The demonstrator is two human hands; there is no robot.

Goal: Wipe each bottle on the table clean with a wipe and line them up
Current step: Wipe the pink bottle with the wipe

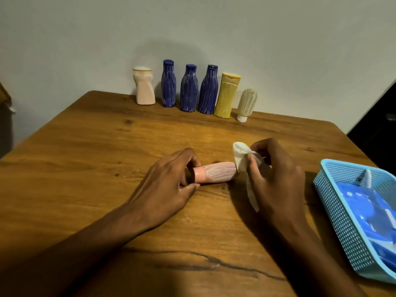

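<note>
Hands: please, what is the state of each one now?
Left hand: closed, holding the pink bottle by its cap end.
Right hand: closed, holding the white wipe.

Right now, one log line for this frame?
left hand: holds pink bottle lying on table | right hand: wipe at bottle end | six bottles lined up

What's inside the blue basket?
The light blue plastic mesh basket holds a blue packet with a white tip poking up, maybe a wipe. The basket's wall and the picture's edge hide the rest, so I cannot tell what else is inside.
</note>
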